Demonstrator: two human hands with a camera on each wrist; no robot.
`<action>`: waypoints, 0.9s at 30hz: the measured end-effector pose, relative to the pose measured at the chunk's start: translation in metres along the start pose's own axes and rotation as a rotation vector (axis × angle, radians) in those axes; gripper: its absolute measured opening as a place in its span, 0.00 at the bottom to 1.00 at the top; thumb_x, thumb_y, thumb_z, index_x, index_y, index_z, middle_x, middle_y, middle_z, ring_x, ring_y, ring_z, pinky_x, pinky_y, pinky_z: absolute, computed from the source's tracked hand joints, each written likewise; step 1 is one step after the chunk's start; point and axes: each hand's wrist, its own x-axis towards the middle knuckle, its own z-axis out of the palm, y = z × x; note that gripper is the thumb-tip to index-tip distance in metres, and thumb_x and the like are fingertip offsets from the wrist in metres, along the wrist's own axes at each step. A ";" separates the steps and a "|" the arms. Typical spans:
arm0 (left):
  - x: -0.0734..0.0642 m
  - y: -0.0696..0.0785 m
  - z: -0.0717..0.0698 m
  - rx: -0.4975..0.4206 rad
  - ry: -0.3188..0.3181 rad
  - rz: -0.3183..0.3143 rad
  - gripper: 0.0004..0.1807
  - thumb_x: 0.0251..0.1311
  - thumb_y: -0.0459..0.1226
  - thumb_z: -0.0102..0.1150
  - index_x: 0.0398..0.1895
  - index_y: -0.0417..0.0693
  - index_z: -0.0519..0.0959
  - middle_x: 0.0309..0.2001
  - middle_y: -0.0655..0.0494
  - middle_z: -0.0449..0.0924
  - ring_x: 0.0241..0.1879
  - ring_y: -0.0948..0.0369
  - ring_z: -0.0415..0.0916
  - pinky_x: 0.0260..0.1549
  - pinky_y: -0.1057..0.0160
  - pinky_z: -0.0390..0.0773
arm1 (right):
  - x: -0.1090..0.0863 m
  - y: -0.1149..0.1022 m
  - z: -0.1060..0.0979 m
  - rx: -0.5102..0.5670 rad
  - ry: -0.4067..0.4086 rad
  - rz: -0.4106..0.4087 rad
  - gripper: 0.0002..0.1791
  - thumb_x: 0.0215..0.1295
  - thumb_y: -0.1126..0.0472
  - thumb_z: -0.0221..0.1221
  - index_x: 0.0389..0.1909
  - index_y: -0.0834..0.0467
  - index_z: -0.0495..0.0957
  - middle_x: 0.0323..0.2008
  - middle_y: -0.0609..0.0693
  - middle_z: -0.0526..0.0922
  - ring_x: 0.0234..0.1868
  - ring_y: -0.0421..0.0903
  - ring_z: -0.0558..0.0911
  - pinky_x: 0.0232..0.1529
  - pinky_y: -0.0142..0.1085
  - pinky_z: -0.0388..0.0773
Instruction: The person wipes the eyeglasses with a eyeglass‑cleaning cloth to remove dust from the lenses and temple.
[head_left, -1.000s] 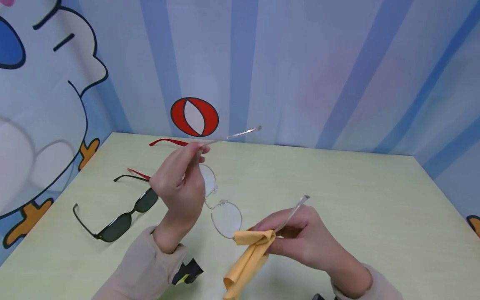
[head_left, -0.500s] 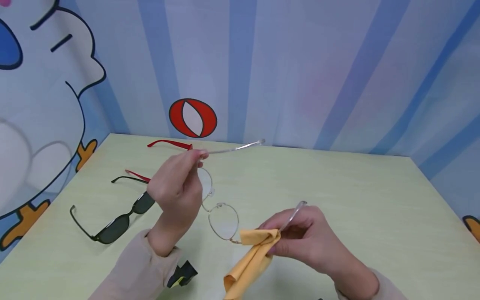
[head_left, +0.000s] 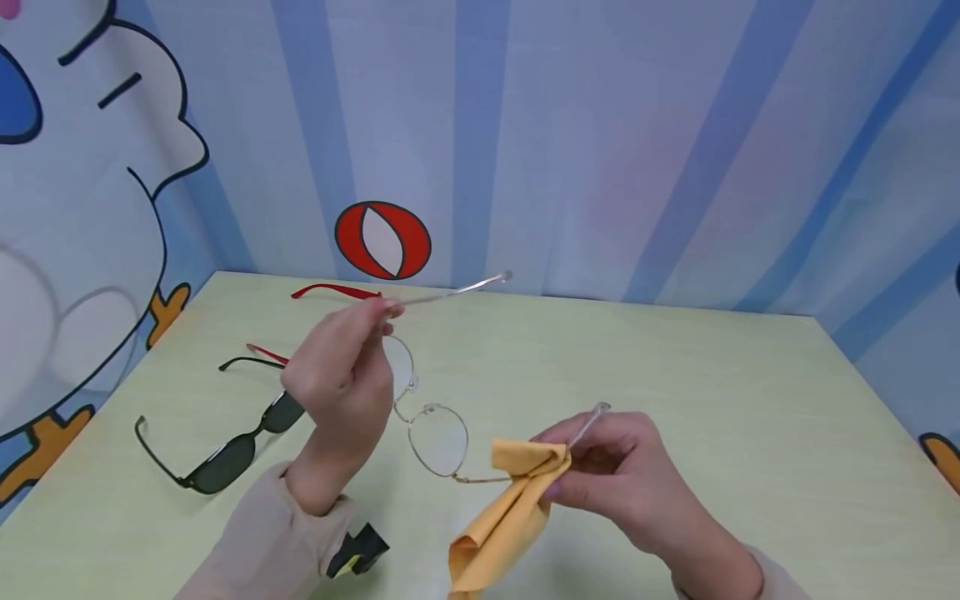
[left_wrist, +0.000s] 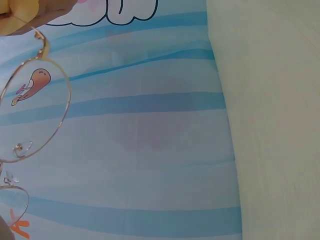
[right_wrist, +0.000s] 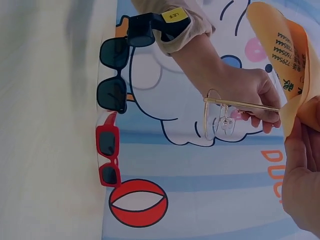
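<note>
Blue striped backdrop (head_left: 570,150) rose behind a pale green bench (head_left: 697,375), with a white cartoon figure (head_left: 82,250) printed at the left and a red-and-white ball (head_left: 382,240) shown just above the far edge; a pair of thin metal-rimmed glasses (head_left: 438,442) was held up over the bench between the person's two hands, its round clear lenses slanting from the left hand (head_left: 341,367) down toward the right hand (head_left: 618,475). On the left, the fingers (head_left: 390,311) pinched one temple, whose clear tip stuck out past them; on the right, thumb and fingers pinched the other temple through a folded orange cloth (head_left: 510,525), with that temple's clear tip poking up beyond the fold; the cloth hung down below the right hand, and the right wrist view showed dark printed characters and digits on it.

Black sunglasses (head_left: 221,467) lay on the bench to the left, their arms spread; red-framed sunglasses (right_wrist: 108,141) lay just beside them, partly hidden behind the left hand in the head view; a small dark device (head_left: 358,552) sat at the left wrist, by the cuff of a beige sleeve (head_left: 262,533).
</note>
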 end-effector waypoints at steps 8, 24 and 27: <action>-0.003 -0.004 -0.003 0.008 -0.012 0.038 0.05 0.58 0.28 0.59 0.33 0.34 0.83 0.28 0.43 0.83 0.25 0.51 0.80 0.40 0.72 0.77 | -0.001 -0.001 -0.004 0.115 0.019 0.094 0.14 0.58 0.73 0.59 0.45 0.59 0.81 0.42 0.52 0.83 0.40 0.44 0.83 0.38 0.35 0.81; -0.003 -0.002 -0.008 0.008 -0.043 0.065 0.05 0.57 0.30 0.61 0.31 0.34 0.83 0.28 0.44 0.83 0.24 0.49 0.79 0.41 0.70 0.77 | -0.006 -0.001 -0.017 0.234 0.038 0.127 0.15 0.63 0.71 0.56 0.49 0.59 0.79 0.43 0.50 0.83 0.41 0.41 0.82 0.43 0.33 0.79; -0.004 -0.002 -0.007 -0.004 -0.038 0.061 0.05 0.57 0.29 0.61 0.31 0.33 0.83 0.27 0.44 0.83 0.24 0.50 0.79 0.41 0.70 0.77 | -0.006 -0.003 -0.018 0.257 0.058 0.126 0.15 0.63 0.72 0.55 0.49 0.59 0.79 0.43 0.51 0.83 0.41 0.42 0.82 0.43 0.33 0.79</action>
